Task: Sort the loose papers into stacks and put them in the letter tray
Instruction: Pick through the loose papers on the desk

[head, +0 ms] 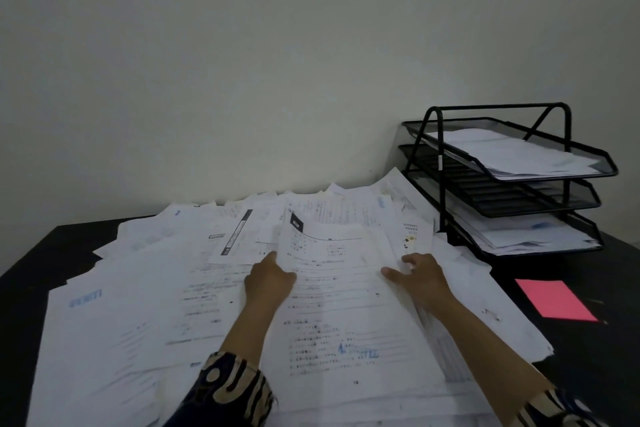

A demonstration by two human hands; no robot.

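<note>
Loose white printed papers (145, 305) cover most of the dark desk. In front of me lies a printed sheet (346, 315) on top of the pile. My left hand (270, 279) grips its far left edge, fingers curled around the paper. My right hand (420, 276) rests on its far right edge, thumb on top and fingers spread over the papers beside it. A black three-tier mesh letter tray (440, 149) stands at the back right. Its top and bottom tiers hold white papers; what the middle tier holds is hard to make out.
A pink paper sheet (556, 300) lies on the bare black desk (616, 340) to the right of the pile, in front of the tray. A small leaflet with a printed picture (412, 236) sits among the papers near the tray. A plain wall rises behind the desk.
</note>
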